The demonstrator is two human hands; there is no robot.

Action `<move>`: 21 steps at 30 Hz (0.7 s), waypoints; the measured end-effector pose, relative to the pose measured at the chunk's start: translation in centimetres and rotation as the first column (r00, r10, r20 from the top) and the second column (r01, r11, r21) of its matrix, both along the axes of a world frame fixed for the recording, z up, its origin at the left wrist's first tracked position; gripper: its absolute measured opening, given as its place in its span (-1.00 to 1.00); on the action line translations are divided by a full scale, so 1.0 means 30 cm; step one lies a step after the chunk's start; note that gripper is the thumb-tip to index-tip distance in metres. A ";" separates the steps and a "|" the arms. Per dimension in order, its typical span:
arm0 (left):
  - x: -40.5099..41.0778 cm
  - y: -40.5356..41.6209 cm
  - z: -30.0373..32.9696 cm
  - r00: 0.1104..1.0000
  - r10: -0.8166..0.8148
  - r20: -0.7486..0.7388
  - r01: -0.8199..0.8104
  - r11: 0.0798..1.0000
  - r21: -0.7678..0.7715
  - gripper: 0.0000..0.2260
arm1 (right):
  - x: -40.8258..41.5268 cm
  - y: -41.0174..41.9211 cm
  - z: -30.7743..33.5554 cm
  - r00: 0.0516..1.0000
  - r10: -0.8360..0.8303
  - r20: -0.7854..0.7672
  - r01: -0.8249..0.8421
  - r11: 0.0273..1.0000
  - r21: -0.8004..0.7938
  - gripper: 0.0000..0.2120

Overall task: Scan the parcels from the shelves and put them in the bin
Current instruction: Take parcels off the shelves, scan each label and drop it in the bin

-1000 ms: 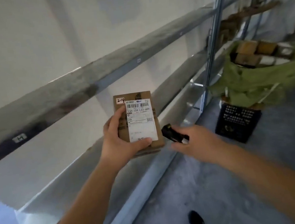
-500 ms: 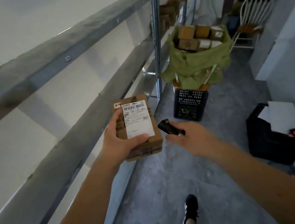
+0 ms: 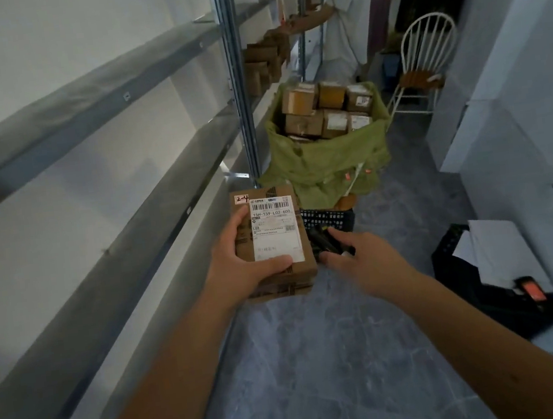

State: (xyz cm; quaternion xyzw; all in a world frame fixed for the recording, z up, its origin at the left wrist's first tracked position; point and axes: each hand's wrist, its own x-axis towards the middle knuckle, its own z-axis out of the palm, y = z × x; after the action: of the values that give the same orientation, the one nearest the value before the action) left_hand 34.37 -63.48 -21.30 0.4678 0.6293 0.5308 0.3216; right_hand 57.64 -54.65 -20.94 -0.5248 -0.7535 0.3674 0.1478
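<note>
My left hand [image 3: 240, 265] grips a brown cardboard parcel [image 3: 274, 244] with a white barcode label facing up, thumb across its near edge. It seems to lie on a second similar parcel beneath. Just to its right, my right hand [image 3: 360, 258] holds a small black scanner [image 3: 323, 240] pointing towards the parcel. Ahead stands the bin, a green sack [image 3: 328, 165] on a black crate [image 3: 329, 218], holding several brown parcels [image 3: 325, 107]. Grey metal shelves [image 3: 99, 91] run along the left wall.
More boxes [image 3: 263, 62] sit on the far shelf, where another person [image 3: 346, 18] in light clothes reaches in. A white chair [image 3: 423, 54] stands at the back right. A black crate with papers and a red-lit device [image 3: 532, 292] lies on the floor at right.
The view has swung right and down the aisle, bringing the green sack nearer and centred. Both hands keep the parcel and scanner, now lower and closer to the bin.
</note>
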 end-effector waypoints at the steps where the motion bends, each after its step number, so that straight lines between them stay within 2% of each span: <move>1: 0.004 0.060 0.000 1.000 -0.007 -0.004 0.007 1.000 0.005 -0.07 | 0.008 0.049 0.005 1.000 -0.009 0.014 0.009 1.000 -0.003 -0.38; 11: -0.084 0.628 -0.051 0.996 -0.073 0.044 0.075 0.996 -0.044 -0.01 | -0.049 0.517 -0.009 0.993 -0.120 0.012 0.120 0.990 -0.078 -0.38; 17: -0.189 1.047 -0.062 0.985 -0.169 0.043 0.170 0.985 -0.033 0.06 | -0.162 0.836 -0.014 0.971 -0.238 0.021 0.239 0.970 -0.050 -0.40; 21: -0.267 1.327 -0.039 0.969 -0.243 0.050 0.245 0.968 -0.054 0.02 | -0.230 1.038 -0.002 0.946 -0.324 0.002 0.324 0.945 -0.041 -0.36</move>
State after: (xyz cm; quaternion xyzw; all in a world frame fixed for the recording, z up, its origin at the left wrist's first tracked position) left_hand 26.35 -23.67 -22.48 0.5202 0.5754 0.4782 0.4118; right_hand 50.73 -23.51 -21.00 -0.6436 -0.6491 0.3544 0.1971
